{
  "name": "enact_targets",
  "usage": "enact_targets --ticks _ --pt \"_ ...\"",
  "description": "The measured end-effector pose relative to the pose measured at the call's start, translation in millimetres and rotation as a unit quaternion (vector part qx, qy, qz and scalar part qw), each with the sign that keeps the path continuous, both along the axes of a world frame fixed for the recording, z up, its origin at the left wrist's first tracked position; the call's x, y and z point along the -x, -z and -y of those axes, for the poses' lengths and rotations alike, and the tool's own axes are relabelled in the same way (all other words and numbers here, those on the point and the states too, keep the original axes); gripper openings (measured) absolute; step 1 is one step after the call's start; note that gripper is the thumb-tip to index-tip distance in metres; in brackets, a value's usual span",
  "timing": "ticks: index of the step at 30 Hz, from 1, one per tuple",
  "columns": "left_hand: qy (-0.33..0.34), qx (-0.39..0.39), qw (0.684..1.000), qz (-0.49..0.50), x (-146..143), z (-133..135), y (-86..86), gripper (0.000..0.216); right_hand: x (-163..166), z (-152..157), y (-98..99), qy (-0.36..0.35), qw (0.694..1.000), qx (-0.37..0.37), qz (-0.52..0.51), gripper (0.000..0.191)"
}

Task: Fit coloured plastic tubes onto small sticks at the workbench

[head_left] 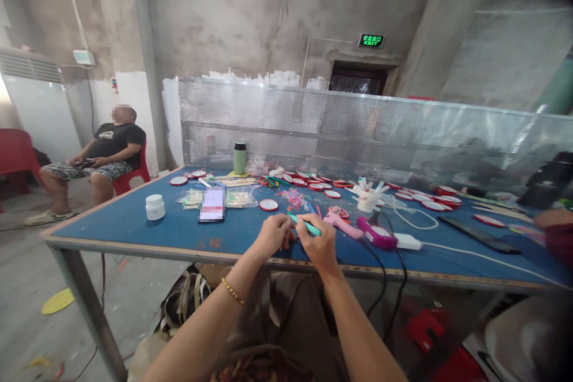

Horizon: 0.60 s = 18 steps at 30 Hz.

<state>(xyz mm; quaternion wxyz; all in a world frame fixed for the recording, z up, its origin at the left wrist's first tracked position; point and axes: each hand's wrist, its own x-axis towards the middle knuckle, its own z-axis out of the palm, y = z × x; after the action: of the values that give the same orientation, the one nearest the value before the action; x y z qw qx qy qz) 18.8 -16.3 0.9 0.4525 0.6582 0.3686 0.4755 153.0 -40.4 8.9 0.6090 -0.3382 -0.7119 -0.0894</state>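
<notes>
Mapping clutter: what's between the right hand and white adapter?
Head view: pink gun-shaped tool and magenta device lie between the right hand, holding a teal pen, and adapter.

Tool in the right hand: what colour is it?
The tool is teal, best seen in the head view.

Blue-topped table, metal legs, worn near edge. Left end: white jar, clear packets. Back: green flask. Red-rimmed discs scattered middle to right. Also coloured bands, white cup of sticks, pink glue gun, magenta gadget, white adapter, black phone. Near edge: left hand, right hand gripping teal pen, resting on top.
</notes>
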Motion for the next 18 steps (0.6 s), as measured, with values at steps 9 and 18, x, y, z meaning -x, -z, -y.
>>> enact_targets --ticks 9,18 --pt "-0.001 0.002 1.0 -0.002 0.5 1.2 -0.4 0.023 -1.2 -1.6 2.2 -0.003 1.0 -0.001 -0.008 0.018" --pt "0.001 -0.006 1.0 0.002 0.7 -0.8 1.7 0.023 -2.3 -3.2 3.6 0.004 1.0 0.002 -0.002 0.019"
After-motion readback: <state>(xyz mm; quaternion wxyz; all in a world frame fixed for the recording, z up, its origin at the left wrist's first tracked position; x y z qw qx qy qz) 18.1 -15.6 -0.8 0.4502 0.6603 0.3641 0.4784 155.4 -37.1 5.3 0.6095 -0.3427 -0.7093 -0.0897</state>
